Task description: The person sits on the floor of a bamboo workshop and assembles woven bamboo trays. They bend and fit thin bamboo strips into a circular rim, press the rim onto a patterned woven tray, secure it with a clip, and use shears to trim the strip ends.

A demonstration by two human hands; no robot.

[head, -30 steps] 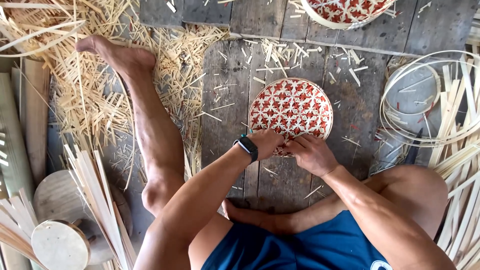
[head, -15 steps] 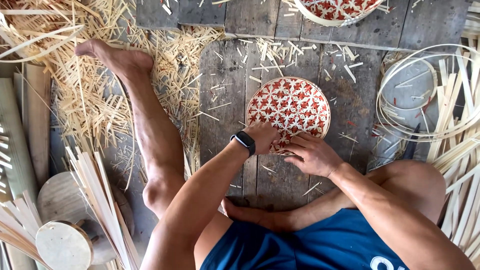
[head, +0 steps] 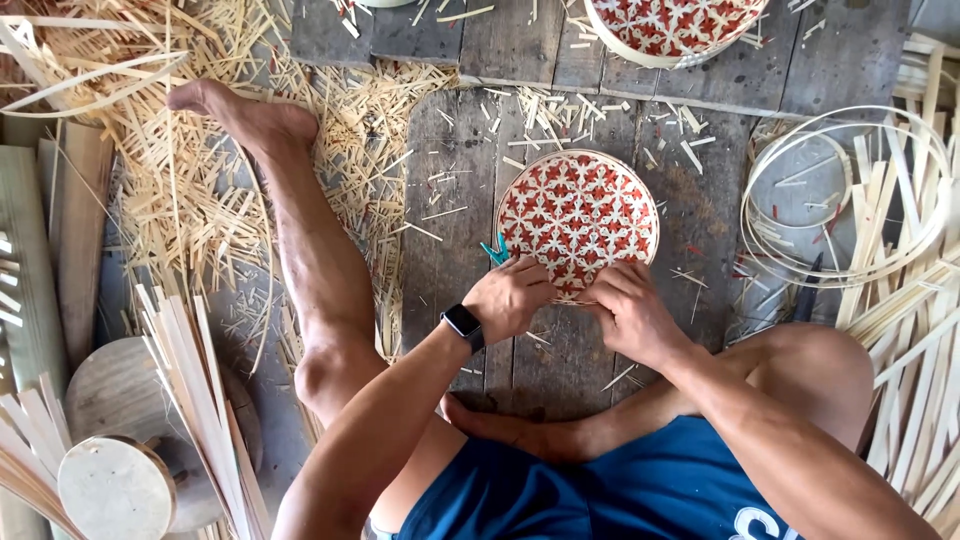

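A: Where's the piece relative to the hands?

B: Round woven tray (head: 577, 222) lies flat on the plank floor (head: 460, 200), straight ahead of the person, between the outstretched leg (head: 305, 250) and the bent knee (head: 810, 370). Both hands sit at its near edge; the tray runs away from them toward the far end of the floor.

A: Grip state?

B: Left hand (head: 510, 298) is curled shut at the near-left rim, with a small teal tool (head: 495, 250) poking out just beyond the knuckles. Can't tell whether it's clamped in the grip or just lying there. Right hand (head: 630, 312) has its fingers pressed together on the near rim, pinching or pushing the weave; contact point is hidden under the fingers.

A: Which hand's closer?

B: About equal. Both touch the rim, left and right of its nearest point.

A: Long axis?

B: None, it's a disc. Red and pale star pattern, pale band around the rim.

A: Surroundings?

B: Second patterned tray (head: 672, 25) at the far edge. Bamboo hoops (head: 850, 190) at the right edge, loose strips (head: 200, 400) and shavings (head: 160, 170) to the left.
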